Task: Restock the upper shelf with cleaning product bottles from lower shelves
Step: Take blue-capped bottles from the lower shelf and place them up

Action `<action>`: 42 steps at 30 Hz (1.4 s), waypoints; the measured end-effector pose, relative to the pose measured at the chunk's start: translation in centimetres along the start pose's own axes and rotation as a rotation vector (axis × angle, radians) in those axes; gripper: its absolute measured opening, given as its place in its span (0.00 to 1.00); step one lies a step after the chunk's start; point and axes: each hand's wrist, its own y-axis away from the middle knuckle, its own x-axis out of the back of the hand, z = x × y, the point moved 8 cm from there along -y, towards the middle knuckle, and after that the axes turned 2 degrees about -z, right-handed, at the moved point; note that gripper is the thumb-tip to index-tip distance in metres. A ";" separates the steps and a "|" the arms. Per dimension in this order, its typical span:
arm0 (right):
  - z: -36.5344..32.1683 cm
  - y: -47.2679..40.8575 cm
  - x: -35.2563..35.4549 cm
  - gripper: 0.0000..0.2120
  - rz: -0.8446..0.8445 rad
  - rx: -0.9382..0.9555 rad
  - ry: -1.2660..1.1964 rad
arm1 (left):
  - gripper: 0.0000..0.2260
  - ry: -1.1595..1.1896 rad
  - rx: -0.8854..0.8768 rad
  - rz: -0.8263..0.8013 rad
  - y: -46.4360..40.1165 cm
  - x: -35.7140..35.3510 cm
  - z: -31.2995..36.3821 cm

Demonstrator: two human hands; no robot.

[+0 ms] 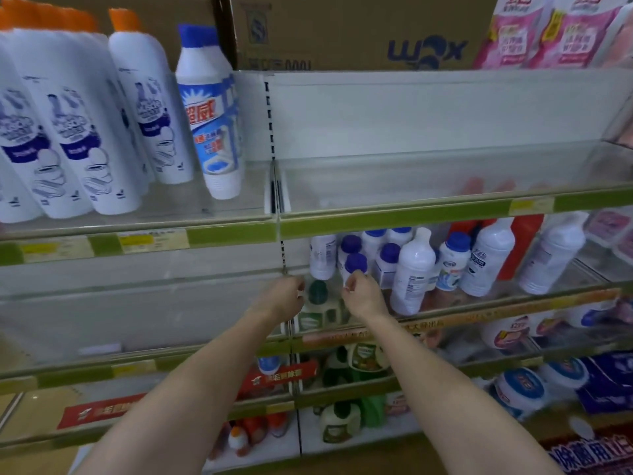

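We are reaching into the second shelf down, where the small bottles stand crowded behind a clear front rail; our right hand [363,294] pinches the front purple-capped bottle [354,269] just under its cap, fingers curled on the neck; our left hand [286,294] is at the shelf's left edge beside a white bottle [322,257], fingers curled inward, but whether they grasp anything we cannot tell, since the fingertips are hidden.

We judge the purple-capped bottle to be light for its size if it is plastic, as it looks, stiff in the wall and smooth enough to slip; a pinch at the neck will lift it, yet a grip round the body below the cap would be safer, with the cap kept upward in case it leaks; its neighbours stand close and may topple as it comes out.

It is a squat white bottle with a rounded purple screw cap and a printed label; several like it stand behind, with taller white bottles [412,272] to the right and a green-capped bottle [318,296] on the shelf below.

The upper shelf [411,214] above it is bare on the right; to the left stands a blue-capped bottle [212,114] beside orange-capped ones [82,125].
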 end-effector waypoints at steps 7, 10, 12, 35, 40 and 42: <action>6.4 -4.6 0.7 0.36 0.007 -0.063 -0.018 | 0.05 0.102 0.098 0.027 -3.3 -1.4 3.4; 7.8 -7.2 -0.9 0.45 -0.076 -0.067 -0.088 | 0.06 0.100 0.119 0.033 -4.3 -2.1 3.9; 7.7 -8.6 -1.7 0.44 -0.103 -0.011 -0.108 | 0.07 0.097 0.127 0.043 -4.9 -2.7 4.0; 1.8 -2.9 -13.5 0.18 -0.443 -0.299 -0.839 | 0.10 0.080 0.439 0.070 2.1 -3.9 -7.4; -0.8 0.8 -15.1 0.27 -0.507 -0.327 -1.022 | 0.09 0.160 0.420 0.091 5.2 -4.5 -9.9; -1.7 2.7 -15.4 0.25 -0.543 -0.366 -1.147 | 0.09 0.175 0.395 0.097 6.3 -5.0 -10.8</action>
